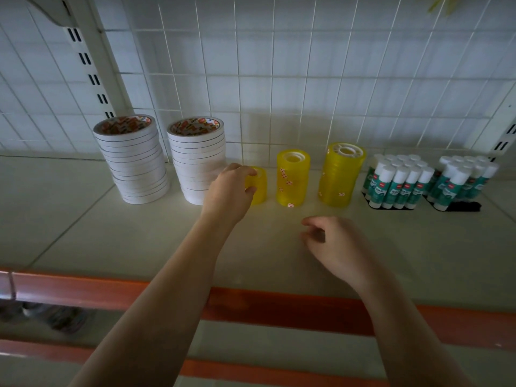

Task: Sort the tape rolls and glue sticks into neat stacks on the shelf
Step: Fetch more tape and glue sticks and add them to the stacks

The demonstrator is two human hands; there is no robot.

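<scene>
My left hand (227,192) grips a short stack of yellow tape rolls (259,188) standing on the shelf, fingers curled over its top and side. To its right stand a taller yellow tape stack (292,178) and a wider yellow tape stack (341,174). Two tall stacks of white tape rolls, one on the left (132,160) and one on the right (196,160), stand left of my hand. Two groups of upright glue sticks, a near group (396,181) and a far-right group (463,180), stand at the right. My right hand (332,245) hovers over the shelf with loosely curled fingers, holding nothing.
The pale shelf surface (111,233) has an orange front edge (279,305). A white wire grid back panel (279,79) rises behind the stacks. A slotted white upright (89,68) stands at the back left. Lower shelves with orange edges show below.
</scene>
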